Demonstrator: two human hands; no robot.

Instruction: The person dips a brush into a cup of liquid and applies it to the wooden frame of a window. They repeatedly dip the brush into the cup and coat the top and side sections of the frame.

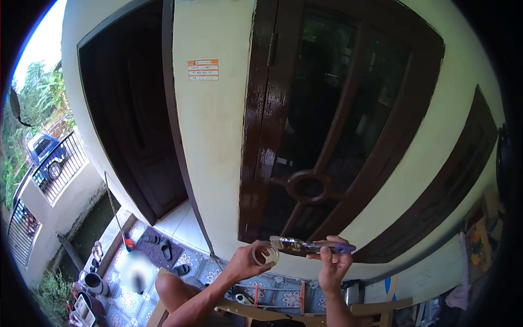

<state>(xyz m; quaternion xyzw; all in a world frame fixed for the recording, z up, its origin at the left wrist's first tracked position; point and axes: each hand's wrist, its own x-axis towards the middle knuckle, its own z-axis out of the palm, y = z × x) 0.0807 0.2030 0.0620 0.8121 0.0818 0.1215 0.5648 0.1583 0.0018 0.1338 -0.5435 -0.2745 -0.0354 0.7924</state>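
Holding a small varnish cup [266, 254] in the left hand [246, 262], fingers curled around it, the person grips a brush [310, 246] in the right hand [333, 266], bristles at the cup's rim; loading appears underway, and brushing the glossy window frame [260, 136] would next call for steady strokes.

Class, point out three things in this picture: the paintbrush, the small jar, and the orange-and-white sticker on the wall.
paintbrush [313, 246], head view, on the middle of its handle, held in the right hand [333, 267].
small jar [265, 254], head view, on its open mouth, held in the left hand [246, 262].
sticker [203, 70], head view, on its middle.
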